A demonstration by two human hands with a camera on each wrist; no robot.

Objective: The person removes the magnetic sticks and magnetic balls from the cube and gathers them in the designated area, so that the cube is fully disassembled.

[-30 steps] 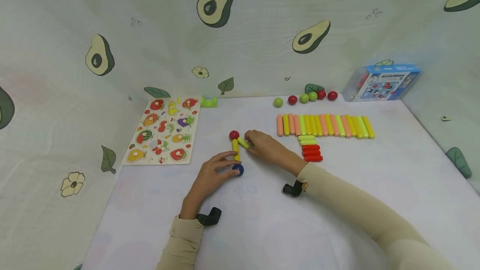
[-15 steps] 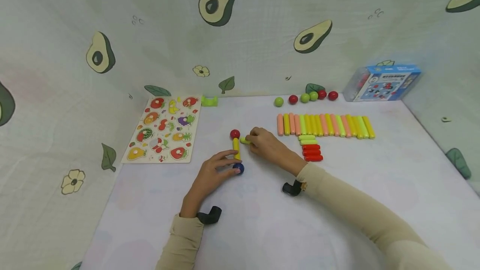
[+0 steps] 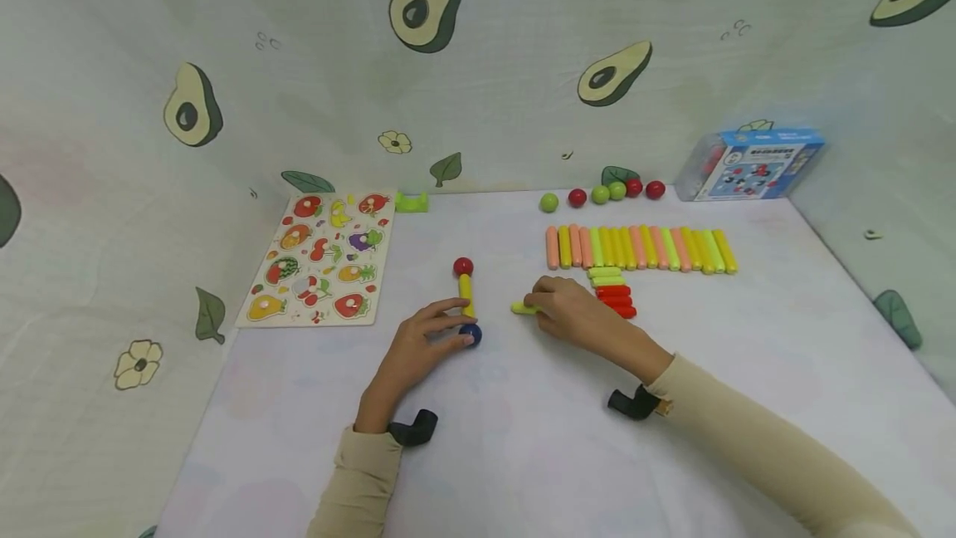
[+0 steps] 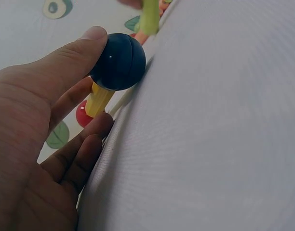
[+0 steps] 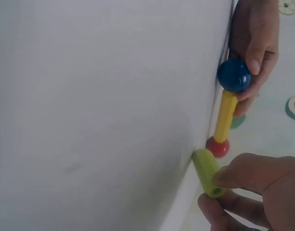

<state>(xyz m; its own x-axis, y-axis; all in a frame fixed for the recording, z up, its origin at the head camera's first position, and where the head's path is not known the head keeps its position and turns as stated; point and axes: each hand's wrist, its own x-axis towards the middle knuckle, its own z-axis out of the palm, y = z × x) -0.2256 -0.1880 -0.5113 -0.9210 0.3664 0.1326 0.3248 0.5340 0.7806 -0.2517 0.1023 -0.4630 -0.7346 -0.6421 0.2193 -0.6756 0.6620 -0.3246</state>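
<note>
A yellow rod (image 3: 466, 295) lies on the table, with a red ball (image 3: 463, 266) at its far end and a dark blue ball (image 3: 470, 334) at its near end. My left hand (image 3: 424, 347) holds the blue ball, thumb on its side (image 4: 119, 61) and fingers along the rod. To the right, my right hand (image 3: 577, 315) pinches a short light green rod (image 5: 207, 171) between thumb and fingers, apart from the yellow rod. A hole shows in the green rod's end in the right wrist view.
A row of pink, yellow and green rods (image 3: 641, 248) lies right of centre, with short green rods (image 3: 606, 276) and red rods (image 3: 614, 295) below it. Red and green balls (image 3: 600, 195) line the back. A blue box (image 3: 754, 164) stands back right, a fruit puzzle board (image 3: 317, 260) left.
My right hand has carried the light green rod away from the red ball, to the right and slightly nearer me. My left hand stays in place on the blue ball.
</note>
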